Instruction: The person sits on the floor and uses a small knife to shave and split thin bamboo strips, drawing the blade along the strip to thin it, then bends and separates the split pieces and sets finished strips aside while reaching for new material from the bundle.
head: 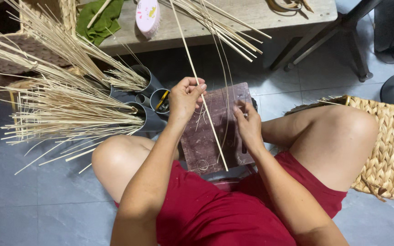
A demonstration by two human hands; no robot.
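Pinching a thin cane strip [204, 111] in left hand [185, 98] at frame centre; right hand [248, 125] pressing fingers against dark board [206, 141], grip unclear.

We see a woven basket [388, 146] at right, grey tubes [149, 98] stuffed with bundled reeds [64, 109] at left, and a green cloth [101, 20] beside a pink brush [147, 16] on the wooden bench [270, 13].

Matt cane strip [204, 109], scuffed wooden board [215, 136]
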